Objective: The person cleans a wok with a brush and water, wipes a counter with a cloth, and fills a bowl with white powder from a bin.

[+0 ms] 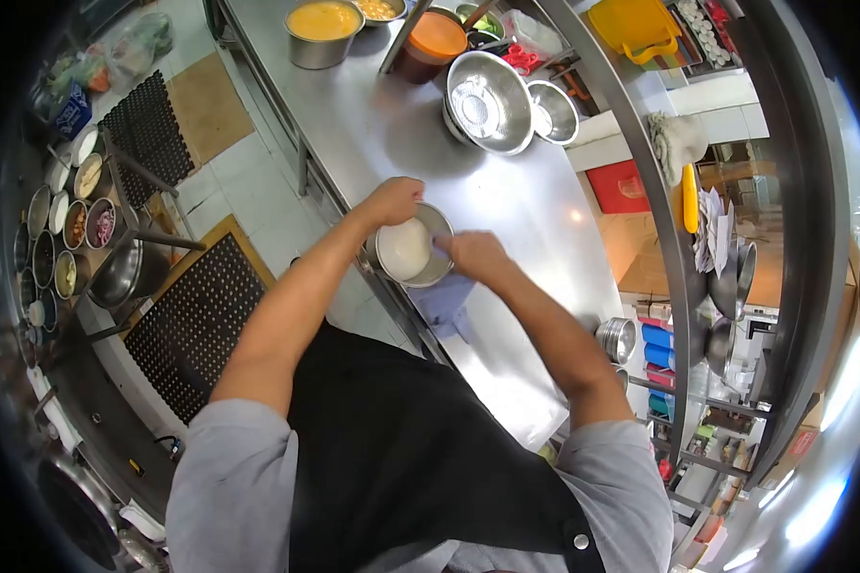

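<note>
Bowl (411, 248) of white stuff, frame centre, at counter (535, 210) edge — my left hand (392, 201) grips its far rim, right hand (473, 256) closed on the near side. Steadying step, I judge; lifting next calls for level wrists.

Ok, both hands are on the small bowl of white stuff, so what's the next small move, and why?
Probably steady the small steel bowl with the left hand on its rim while the right hand works the white contents, since it sits near the counter edge.
</note>
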The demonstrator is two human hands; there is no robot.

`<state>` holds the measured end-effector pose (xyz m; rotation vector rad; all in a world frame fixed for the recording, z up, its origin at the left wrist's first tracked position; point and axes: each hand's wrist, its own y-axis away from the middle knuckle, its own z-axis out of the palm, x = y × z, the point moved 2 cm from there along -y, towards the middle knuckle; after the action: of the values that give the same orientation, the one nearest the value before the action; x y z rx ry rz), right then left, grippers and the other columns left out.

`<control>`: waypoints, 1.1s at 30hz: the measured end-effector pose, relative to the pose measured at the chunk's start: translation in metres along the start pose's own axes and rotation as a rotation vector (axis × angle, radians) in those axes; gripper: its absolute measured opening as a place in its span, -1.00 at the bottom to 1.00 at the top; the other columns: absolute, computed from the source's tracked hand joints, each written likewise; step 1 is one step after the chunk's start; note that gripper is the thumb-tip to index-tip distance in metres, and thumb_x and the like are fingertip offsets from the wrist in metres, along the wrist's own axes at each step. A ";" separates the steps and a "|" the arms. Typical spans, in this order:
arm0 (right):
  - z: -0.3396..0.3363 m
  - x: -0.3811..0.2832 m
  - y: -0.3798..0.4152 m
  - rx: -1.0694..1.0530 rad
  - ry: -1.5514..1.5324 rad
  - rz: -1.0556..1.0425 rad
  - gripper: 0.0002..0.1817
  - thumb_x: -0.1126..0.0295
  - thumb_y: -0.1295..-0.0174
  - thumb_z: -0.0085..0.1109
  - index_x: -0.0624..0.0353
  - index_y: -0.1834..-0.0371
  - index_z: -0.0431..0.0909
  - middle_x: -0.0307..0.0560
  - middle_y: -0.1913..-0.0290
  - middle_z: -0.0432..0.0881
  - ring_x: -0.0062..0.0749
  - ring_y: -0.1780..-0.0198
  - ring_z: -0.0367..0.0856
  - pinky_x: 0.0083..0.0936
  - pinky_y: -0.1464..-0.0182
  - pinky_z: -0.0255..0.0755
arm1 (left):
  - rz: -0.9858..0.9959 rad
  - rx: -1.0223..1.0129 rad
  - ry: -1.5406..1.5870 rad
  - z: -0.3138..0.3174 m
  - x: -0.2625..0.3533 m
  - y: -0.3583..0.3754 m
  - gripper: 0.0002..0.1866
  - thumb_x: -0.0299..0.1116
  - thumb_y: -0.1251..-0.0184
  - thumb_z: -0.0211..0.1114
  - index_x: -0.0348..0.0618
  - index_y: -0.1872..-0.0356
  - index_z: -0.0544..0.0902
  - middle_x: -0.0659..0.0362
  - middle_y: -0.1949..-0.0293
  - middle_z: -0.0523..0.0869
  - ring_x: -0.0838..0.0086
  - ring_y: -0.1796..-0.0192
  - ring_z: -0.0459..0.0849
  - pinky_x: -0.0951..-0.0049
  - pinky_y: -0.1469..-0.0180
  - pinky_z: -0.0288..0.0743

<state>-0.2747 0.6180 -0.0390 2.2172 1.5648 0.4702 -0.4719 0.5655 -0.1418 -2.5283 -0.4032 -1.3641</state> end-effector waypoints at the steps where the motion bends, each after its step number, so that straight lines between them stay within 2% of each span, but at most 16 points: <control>1: -0.012 0.002 -0.007 0.071 0.045 -0.009 -0.66 0.36 -0.36 0.07 -0.18 -0.16 0.61 0.01 0.30 0.77 -0.02 0.15 0.80 -0.12 0.21 0.64 | 0.083 -0.173 0.041 0.001 0.011 -0.011 -0.90 -0.53 -0.05 0.24 -0.25 0.36 0.60 -0.15 0.34 0.69 -0.03 0.26 0.65 0.12 0.18 0.51; 2: -0.022 0.004 -0.010 0.143 0.093 -0.017 -0.67 0.35 -0.37 0.06 -0.17 -0.16 0.60 -0.01 0.33 0.77 -0.03 0.17 0.80 -0.14 0.23 0.64 | 0.168 -0.344 0.083 0.001 0.022 -0.017 -0.91 -0.53 -0.04 0.24 -0.26 0.39 0.59 -0.16 0.36 0.67 -0.08 0.27 0.63 0.09 0.19 0.50; 6: -0.008 0.012 -0.006 0.108 -0.031 0.035 -0.68 0.35 -0.35 0.12 -0.12 -0.16 0.60 0.01 0.28 0.79 0.02 0.16 0.80 -0.08 0.17 0.64 | 0.095 -0.202 0.074 0.003 0.031 -0.010 -0.95 -0.56 -0.04 0.23 -0.28 0.43 0.59 -0.15 0.38 0.67 -0.11 0.27 0.62 0.11 0.18 0.51; 8: 0.014 -0.001 0.016 0.145 -0.225 0.170 -0.61 0.39 -0.24 0.21 -0.04 -0.17 0.61 0.12 0.20 0.80 0.13 0.11 0.78 0.01 0.05 0.62 | 0.058 0.178 0.108 -0.001 0.036 0.004 -0.91 -0.60 -0.05 0.22 -0.29 0.39 0.63 -0.11 0.38 0.69 -0.04 0.29 0.64 0.13 0.17 0.53; 10: 0.072 -0.016 0.024 0.192 -0.558 0.311 -0.53 0.43 -0.13 0.25 0.02 -0.18 0.62 0.23 0.16 0.78 0.24 0.07 0.75 0.05 -0.08 0.58 | 0.023 0.275 0.186 -0.002 0.050 0.026 -0.88 -0.63 -0.03 0.21 -0.31 0.37 0.64 -0.10 0.35 0.69 -0.05 0.27 0.64 0.09 0.16 0.52; 14: 0.113 -0.059 0.025 0.374 -0.864 0.380 -0.50 0.45 -0.10 0.22 0.05 -0.19 0.62 0.27 0.17 0.77 0.30 0.07 0.74 0.05 -0.06 0.60 | -0.119 0.505 0.356 -0.010 0.078 0.061 -0.79 -0.68 0.00 0.19 -0.31 0.29 0.65 -0.07 0.27 0.71 -0.06 0.24 0.64 0.02 0.14 0.52; 18: 0.064 -0.046 0.044 0.229 -0.566 0.299 -0.54 0.37 -0.20 0.18 0.00 -0.22 0.61 0.22 0.20 0.76 0.19 0.16 0.76 0.03 0.11 0.63 | -0.007 0.348 0.165 -0.013 0.072 0.046 -0.80 -0.63 -0.03 0.21 -0.28 0.27 0.66 -0.06 0.21 0.72 -0.08 0.21 0.64 0.02 0.12 0.52; 19: 0.054 -0.040 0.047 0.103 -0.405 0.262 -0.55 0.34 -0.23 0.16 0.00 -0.23 0.59 0.19 0.23 0.76 0.13 0.17 0.78 0.02 0.16 0.62 | 0.065 0.106 0.037 -0.015 0.071 0.028 -0.80 -0.59 -0.05 0.22 -0.26 0.26 0.68 -0.07 0.21 0.72 -0.08 0.20 0.65 0.06 0.12 0.53; 20: 0.054 -0.030 0.045 0.122 -0.412 0.286 -0.55 0.34 -0.23 0.16 0.00 -0.23 0.59 0.19 0.23 0.76 0.13 0.17 0.78 0.02 0.16 0.62 | 0.135 -0.134 -0.097 -0.014 0.074 0.015 -0.79 -0.55 -0.07 0.24 -0.25 0.24 0.70 -0.09 0.22 0.72 -0.08 0.20 0.66 0.10 0.11 0.54; 22: 0.049 -0.008 0.035 0.229 -0.242 0.120 -0.56 0.28 -0.25 0.18 -0.06 -0.24 0.58 0.14 0.30 0.75 0.06 0.25 0.77 -0.01 0.29 0.60 | 0.180 -0.286 -0.150 -0.008 0.083 -0.003 -0.81 -0.53 -0.06 0.24 -0.24 0.27 0.70 -0.09 0.22 0.72 -0.10 0.17 0.67 0.08 0.11 0.53; 24: 0.039 0.007 0.031 0.306 -0.244 0.154 -0.57 0.27 -0.28 0.16 -0.05 -0.23 0.58 0.15 0.29 0.75 0.06 0.25 0.77 -0.02 0.30 0.59 | 0.217 -0.431 -0.204 -0.003 0.090 -0.009 -0.84 -0.52 -0.05 0.25 -0.23 0.31 0.70 -0.10 0.23 0.73 -0.13 0.15 0.67 0.06 0.10 0.52; 26: 0.034 0.008 0.031 0.373 -0.246 0.178 -0.59 0.26 -0.30 0.15 -0.04 -0.23 0.58 0.15 0.28 0.75 0.06 0.25 0.77 -0.02 0.31 0.59 | 0.260 -0.088 -0.059 -0.008 0.094 0.006 -0.94 -0.57 -0.12 0.22 -0.30 0.38 0.63 -0.12 0.21 0.73 -0.10 0.13 0.69 0.02 0.08 0.54; 27: 0.039 0.001 0.034 0.315 -0.349 0.257 -0.60 0.29 -0.31 0.13 -0.03 -0.22 0.59 0.16 0.27 0.75 0.06 0.23 0.77 -0.03 0.29 0.59 | 0.268 -0.095 -0.060 -0.007 0.098 0.014 -0.94 -0.57 -0.12 0.22 -0.30 0.38 0.63 -0.12 0.21 0.73 -0.10 0.13 0.69 0.02 0.08 0.54; 29: 0.071 -0.027 0.030 0.253 -0.457 0.337 -0.62 0.32 -0.31 0.11 -0.02 -0.21 0.59 0.16 0.26 0.75 0.06 0.22 0.77 -0.03 0.28 0.59 | 0.195 0.228 0.110 -0.014 0.103 0.033 -0.95 -0.62 -0.12 0.20 -0.33 0.39 0.60 -0.14 0.18 0.72 -0.08 0.10 0.69 0.07 0.08 0.54; 31: 0.129 -0.050 0.013 0.560 -0.708 0.350 -0.63 0.34 -0.31 0.10 -0.02 -0.18 0.61 0.17 0.26 0.75 0.05 0.18 0.77 -0.02 0.26 0.60 | 0.151 0.392 0.191 -0.007 0.102 0.057 -0.92 -0.62 -0.11 0.22 -0.32 0.35 0.61 -0.11 0.21 0.71 -0.06 0.14 0.67 0.10 0.11 0.53; 33: 0.109 -0.058 0.023 0.474 -0.681 0.342 -0.62 0.35 -0.31 0.09 -0.03 -0.18 0.63 0.16 0.26 0.75 0.04 0.17 0.78 -0.02 0.26 0.60 | 0.102 0.551 0.260 -0.005 0.095 0.066 -0.90 -0.62 -0.10 0.25 -0.31 0.32 0.62 -0.08 0.24 0.69 -0.05 0.18 0.64 0.13 0.14 0.52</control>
<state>-0.2222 0.5437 -0.1257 2.5976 0.9968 -0.5890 -0.4026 0.5141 -0.0646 -1.8775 -0.5061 -1.3012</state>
